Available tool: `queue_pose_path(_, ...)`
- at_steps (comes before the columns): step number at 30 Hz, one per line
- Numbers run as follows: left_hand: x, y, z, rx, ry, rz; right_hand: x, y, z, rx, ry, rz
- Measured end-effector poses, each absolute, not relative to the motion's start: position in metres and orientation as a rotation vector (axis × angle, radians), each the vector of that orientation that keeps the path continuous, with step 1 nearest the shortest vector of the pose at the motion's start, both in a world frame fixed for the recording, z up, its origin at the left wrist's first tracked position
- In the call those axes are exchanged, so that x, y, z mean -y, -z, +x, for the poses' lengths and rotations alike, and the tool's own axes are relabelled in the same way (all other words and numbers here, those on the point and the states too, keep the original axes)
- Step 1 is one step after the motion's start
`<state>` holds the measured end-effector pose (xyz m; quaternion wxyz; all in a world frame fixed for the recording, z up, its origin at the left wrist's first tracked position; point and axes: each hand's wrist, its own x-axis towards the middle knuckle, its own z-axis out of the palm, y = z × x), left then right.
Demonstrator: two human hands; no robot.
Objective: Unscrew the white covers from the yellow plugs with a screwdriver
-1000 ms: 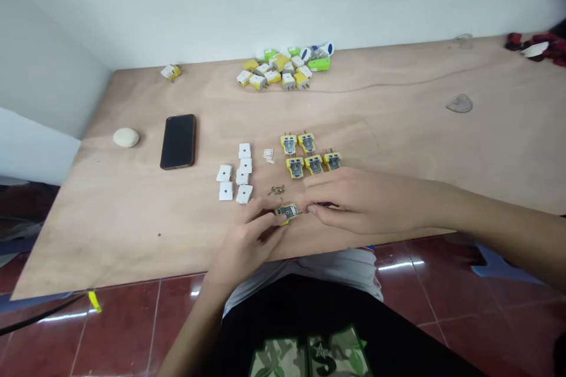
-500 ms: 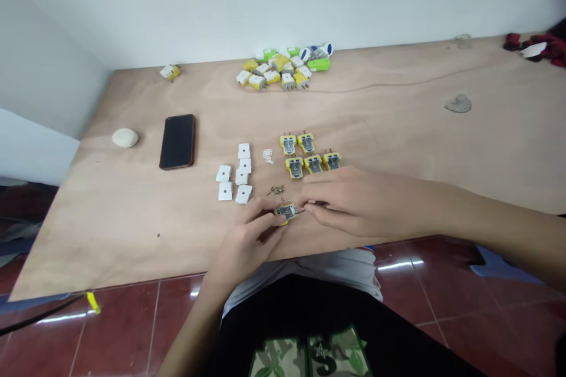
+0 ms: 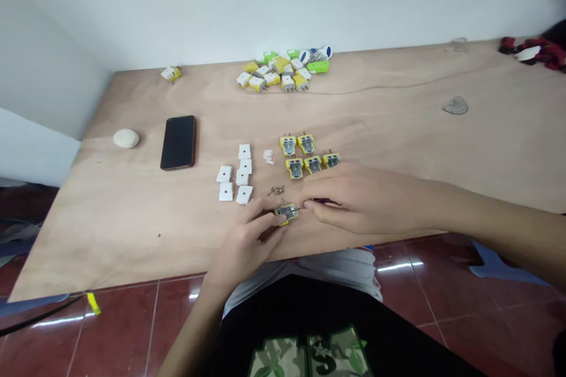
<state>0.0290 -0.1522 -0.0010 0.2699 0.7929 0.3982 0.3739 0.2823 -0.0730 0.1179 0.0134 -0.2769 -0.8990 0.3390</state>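
Observation:
My left hand (image 3: 247, 234) pinches a small yellow plug base (image 3: 287, 212) against the wooden table (image 3: 132, 218) near its front edge. My right hand (image 3: 358, 197) is closed around a thin dark tool (image 3: 319, 202), its tip at the plug base. Behind my hands lie several open yellow plug bases (image 3: 307, 154) in two rows. A small heap of screws (image 3: 276, 191) lies just left of them. Several white square covers (image 3: 236, 179) sit further left, with tiny white pieces (image 3: 267, 155) beside them.
A black phone (image 3: 178, 142) and a pale oval object (image 3: 126, 138) lie at the left. A pile of yellow, white and green plugs (image 3: 285, 68) sits by the wall, one lone plug (image 3: 171, 73) further left. A clear plastic piece (image 3: 455, 106) and red cloth (image 3: 533, 52) are at the right.
Both hands stay on the plug base; the right hand shifted slightly with the tool. The view moved a little.

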Motion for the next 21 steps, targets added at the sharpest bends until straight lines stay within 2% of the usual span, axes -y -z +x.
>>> queue_pose_path(15,0.1528,0.0012,0.0285,-1.069,-1.011,2.137,0.0768,-0.1159,0.2831,2.823,-1.076,-0.876)
queue_pose_path(21,0.1523,-0.0006,0.0285,-1.063,-0.976,2.117,0.0809,-0.1119,0.2802,2.818,-0.980,-0.847)
